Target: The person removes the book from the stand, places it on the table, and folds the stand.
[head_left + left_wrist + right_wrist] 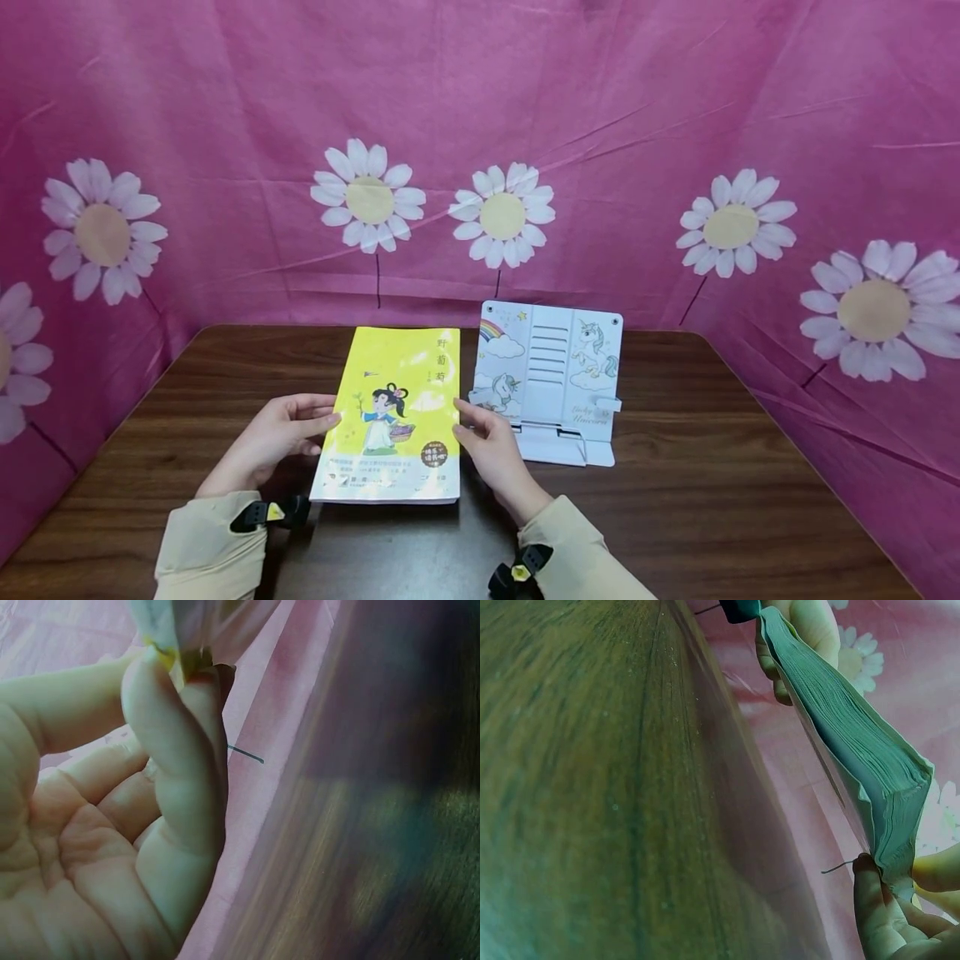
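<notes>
A yellow paperback book (401,362) with a cartoon girl carrying a basket on its cover is held above the dark wooden table, cover facing up. My left hand (270,437) pinches its left edge, thumb on the cover and fingers beneath. On the opposite edge, my right hand (498,458) grips it between thumb and fingers. The right wrist view shows the thick block of pages (847,727) from the bottom end, raised off the tabletop. Just right of the book stands a white unicorn-print book stand (551,367), its panel leaning back and its lower ledge folded out.
The wooden table (705,467) reaches back to a pink cloth backdrop (615,100) printed with white daisies, which also hangs along both sides. Black camera straps (268,513) sit on both wrists over beige sleeves (213,542).
</notes>
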The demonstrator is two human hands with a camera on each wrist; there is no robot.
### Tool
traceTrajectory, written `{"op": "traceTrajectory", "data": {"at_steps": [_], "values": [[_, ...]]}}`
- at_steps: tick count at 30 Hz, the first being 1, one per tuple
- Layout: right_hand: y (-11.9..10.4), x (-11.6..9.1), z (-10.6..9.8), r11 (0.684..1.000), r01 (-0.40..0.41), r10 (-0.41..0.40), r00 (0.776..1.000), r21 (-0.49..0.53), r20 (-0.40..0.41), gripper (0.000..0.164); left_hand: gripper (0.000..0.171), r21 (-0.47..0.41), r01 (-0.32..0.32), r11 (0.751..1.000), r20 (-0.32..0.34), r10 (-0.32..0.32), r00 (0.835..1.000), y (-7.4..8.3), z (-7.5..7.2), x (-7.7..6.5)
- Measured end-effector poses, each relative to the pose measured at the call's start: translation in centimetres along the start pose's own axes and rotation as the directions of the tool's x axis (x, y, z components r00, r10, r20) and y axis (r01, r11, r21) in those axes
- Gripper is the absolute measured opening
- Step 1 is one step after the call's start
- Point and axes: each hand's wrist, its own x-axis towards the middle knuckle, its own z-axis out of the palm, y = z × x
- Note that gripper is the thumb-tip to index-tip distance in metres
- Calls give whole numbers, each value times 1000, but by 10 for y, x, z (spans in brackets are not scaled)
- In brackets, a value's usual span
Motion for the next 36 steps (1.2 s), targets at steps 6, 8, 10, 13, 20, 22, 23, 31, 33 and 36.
{"op": "traceTrajectory", "data": {"at_steps": [6, 8, 10, 13, 20, 22, 23, 31, 33, 36], "values": [[5, 3, 0, 1000, -8, 8, 1000, 11, 2, 41, 56, 14, -5, 1000, 8, 4, 1000, 1, 0, -1], [7, 3, 1, 1000, -5, 5, 1000, 15, 5, 41, 55, 23, -5, 1000, 9, 5, 1000, 0, -1, -1], [7, 3, 2, 1000, -3, 3, 1000, 15, 4, 41, 55, 30, -6, 1000, 12, 6, 1000, -1, -1, 0], [8, 2, 3, 1000, -2, 2, 1000, 14, 3, 41, 55, 36, -9, 999, 18, 8, 1000, -2, -2, 0], [10, 2, 4, 1000, -10, 10, 1000, -16, -1, 40, 55, 44, -7, 999, 27, 6, 1000, -4, -3, 0], [11, 2, 4, 1000, -20, 20, 1000, -21, -3, 40, 54, 48, -1, 999, 26, 0, 1000, -4, -3, 1], [12, 2, 4, 1000, -22, 22, 1000, -20, -2, 40, 54, 53, -4, 999, 30, 2, 1000, -5, -3, 1], [14, 3, 3, 998, -57, 57, 998, 7, 23, 42, 50, 70, -12, 997, 38, 10, 999, -9, -3, 3], [13, 3, 2, 998, -70, 69, 997, 11, 41, 43, 50, 76, -8, 997, 35, 6, 999, -9, -3, 3], [13, 4, 0, 996, -90, 88, 993, 21, 76, 46, 51, 88, -1, 996, 29, -2, 1000, -10, -3, 3]]}}
